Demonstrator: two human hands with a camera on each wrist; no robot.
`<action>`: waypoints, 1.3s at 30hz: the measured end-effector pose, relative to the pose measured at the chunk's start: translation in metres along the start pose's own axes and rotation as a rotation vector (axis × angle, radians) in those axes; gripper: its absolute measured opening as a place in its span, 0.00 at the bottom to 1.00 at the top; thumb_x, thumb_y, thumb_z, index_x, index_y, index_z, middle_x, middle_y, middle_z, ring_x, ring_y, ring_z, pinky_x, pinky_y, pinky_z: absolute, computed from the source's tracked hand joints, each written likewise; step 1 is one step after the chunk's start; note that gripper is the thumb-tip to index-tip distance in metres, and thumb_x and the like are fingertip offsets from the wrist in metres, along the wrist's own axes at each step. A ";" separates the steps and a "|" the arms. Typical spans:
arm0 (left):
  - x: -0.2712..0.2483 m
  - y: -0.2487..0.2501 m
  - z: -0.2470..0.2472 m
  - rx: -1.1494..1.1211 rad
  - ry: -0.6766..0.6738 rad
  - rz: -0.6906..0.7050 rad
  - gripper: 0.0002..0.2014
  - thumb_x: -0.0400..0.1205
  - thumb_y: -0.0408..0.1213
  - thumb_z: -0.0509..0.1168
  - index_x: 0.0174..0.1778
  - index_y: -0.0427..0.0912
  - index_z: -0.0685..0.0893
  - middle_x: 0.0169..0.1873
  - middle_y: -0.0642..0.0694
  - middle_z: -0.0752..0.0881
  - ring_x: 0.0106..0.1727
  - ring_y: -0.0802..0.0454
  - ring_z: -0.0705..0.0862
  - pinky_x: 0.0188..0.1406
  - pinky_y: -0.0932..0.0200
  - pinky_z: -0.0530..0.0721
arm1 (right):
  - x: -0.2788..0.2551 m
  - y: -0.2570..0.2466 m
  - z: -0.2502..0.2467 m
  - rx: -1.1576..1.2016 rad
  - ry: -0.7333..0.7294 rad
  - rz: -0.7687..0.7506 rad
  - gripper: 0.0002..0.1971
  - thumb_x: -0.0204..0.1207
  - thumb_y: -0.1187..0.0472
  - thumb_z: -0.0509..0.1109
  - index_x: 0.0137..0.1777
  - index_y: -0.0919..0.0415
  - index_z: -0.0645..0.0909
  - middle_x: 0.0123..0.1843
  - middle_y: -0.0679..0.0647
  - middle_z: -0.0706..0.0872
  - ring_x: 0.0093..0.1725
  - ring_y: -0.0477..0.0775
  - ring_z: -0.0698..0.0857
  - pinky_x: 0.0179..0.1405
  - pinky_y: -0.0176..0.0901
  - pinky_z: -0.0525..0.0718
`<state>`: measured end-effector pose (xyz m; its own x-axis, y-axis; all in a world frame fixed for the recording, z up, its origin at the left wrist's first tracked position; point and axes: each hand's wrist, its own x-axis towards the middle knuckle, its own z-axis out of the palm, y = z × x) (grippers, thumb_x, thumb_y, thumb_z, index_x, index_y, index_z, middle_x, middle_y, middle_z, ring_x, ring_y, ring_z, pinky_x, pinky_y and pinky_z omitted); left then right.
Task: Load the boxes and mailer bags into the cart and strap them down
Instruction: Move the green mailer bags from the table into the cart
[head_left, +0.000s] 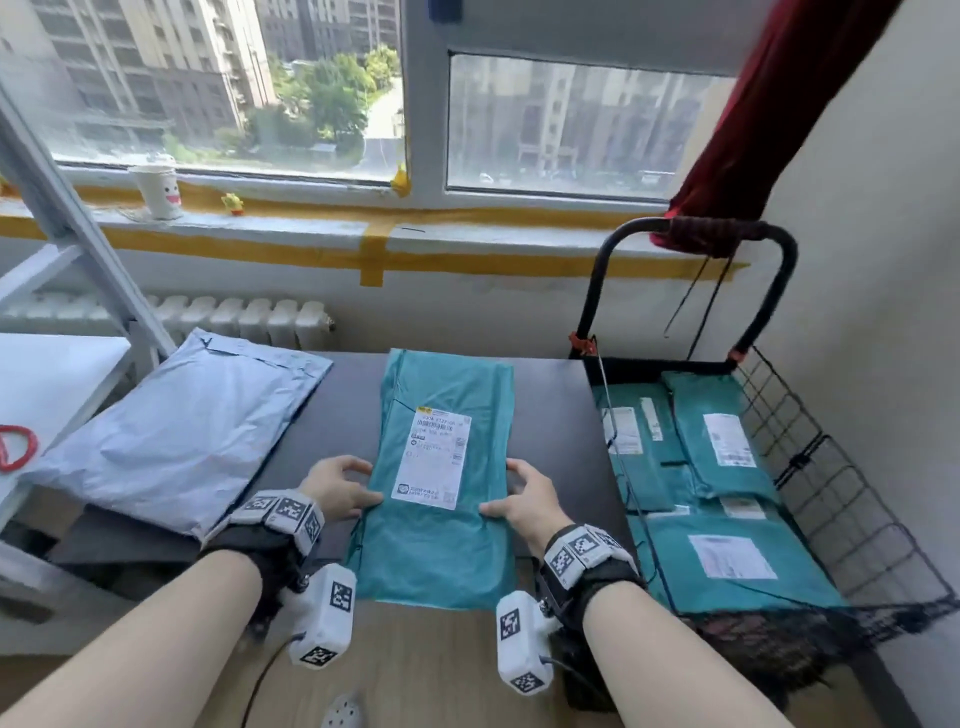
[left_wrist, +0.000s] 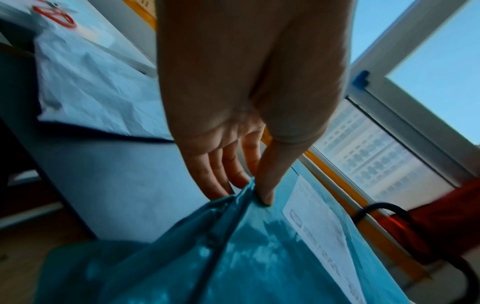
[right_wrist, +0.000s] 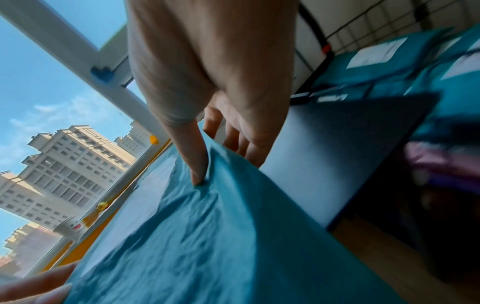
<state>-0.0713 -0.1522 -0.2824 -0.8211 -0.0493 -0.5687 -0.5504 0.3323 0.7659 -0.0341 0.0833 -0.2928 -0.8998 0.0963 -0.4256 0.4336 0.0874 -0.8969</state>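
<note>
Pinching the teal mailer bag (head_left: 439, 467) at its side edges, left hand (head_left: 340, 486) and right hand (head_left: 522, 499) could let slippery film slide out short of the cart (head_left: 852, 499) beside the tabletop (head_left: 550, 405)

Black wrist straps (head_left: 260, 545), white marker-coded camera modules (head_left: 324, 616), bare forearms.
</note>
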 end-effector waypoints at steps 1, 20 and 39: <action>-0.010 0.004 0.026 0.008 -0.014 0.013 0.18 0.74 0.20 0.71 0.58 0.33 0.77 0.34 0.42 0.78 0.33 0.49 0.80 0.26 0.61 0.83 | -0.012 0.006 -0.025 -0.008 0.016 -0.008 0.29 0.63 0.81 0.75 0.60 0.56 0.76 0.51 0.57 0.87 0.51 0.59 0.88 0.55 0.55 0.87; -0.053 0.105 0.311 0.142 -0.180 0.141 0.11 0.74 0.21 0.71 0.41 0.38 0.76 0.37 0.44 0.79 0.44 0.45 0.81 0.39 0.54 0.85 | -0.038 0.051 -0.305 0.112 0.351 -0.013 0.42 0.57 0.84 0.77 0.74 0.66 0.72 0.63 0.66 0.82 0.64 0.64 0.82 0.59 0.60 0.85; 0.110 0.172 0.466 0.219 -0.121 -0.061 0.13 0.74 0.24 0.72 0.48 0.39 0.76 0.43 0.42 0.79 0.44 0.44 0.81 0.35 0.55 0.84 | 0.148 0.069 -0.441 -0.022 0.256 0.132 0.26 0.63 0.84 0.74 0.57 0.62 0.77 0.55 0.60 0.86 0.55 0.58 0.86 0.58 0.56 0.86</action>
<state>-0.1854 0.3379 -0.3530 -0.7561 0.0329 -0.6536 -0.5417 0.5291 0.6532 -0.1155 0.5411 -0.3650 -0.7951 0.3552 -0.4915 0.5493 0.0785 -0.8319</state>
